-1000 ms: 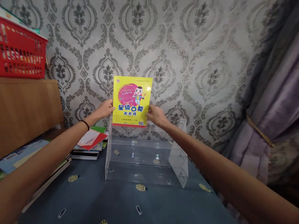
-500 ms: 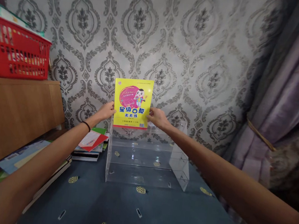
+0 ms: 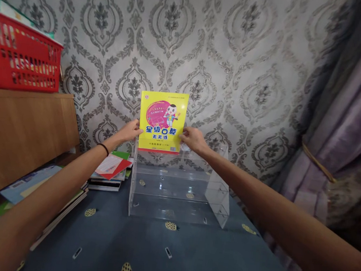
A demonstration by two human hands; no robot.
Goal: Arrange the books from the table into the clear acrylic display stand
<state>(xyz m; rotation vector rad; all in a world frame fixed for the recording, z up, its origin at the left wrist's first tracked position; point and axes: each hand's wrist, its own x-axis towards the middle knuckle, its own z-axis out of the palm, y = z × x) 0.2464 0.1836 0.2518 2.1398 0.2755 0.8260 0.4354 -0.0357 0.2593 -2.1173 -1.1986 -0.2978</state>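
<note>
A yellow workbook (image 3: 162,122) with a cartoon child and a pink patch on its cover stands upright, front toward me. My left hand (image 3: 131,131) pinches its left edge, and my right hand (image 3: 193,139) grips the right edge, both low down. Below and behind it is a clear acrylic tiered rack (image 3: 216,205) on the table. The workbook is at the left part of the rack's top tier; whether its bottom edge rests there I cannot tell.
Books and a red paper (image 3: 116,169) lie stacked left of the rack. A larger pile of books (image 3: 31,184) is partly behind my left forearm. The red basket (image 3: 29,61) sits on a wooden cabinet (image 3: 20,134). A curtain (image 3: 320,169) hangs at the right; patterned wallpaper is behind.
Both hands keep hold of the workbook, which appears slightly higher and farther right in view. The whole view has also shifted a little.
</note>
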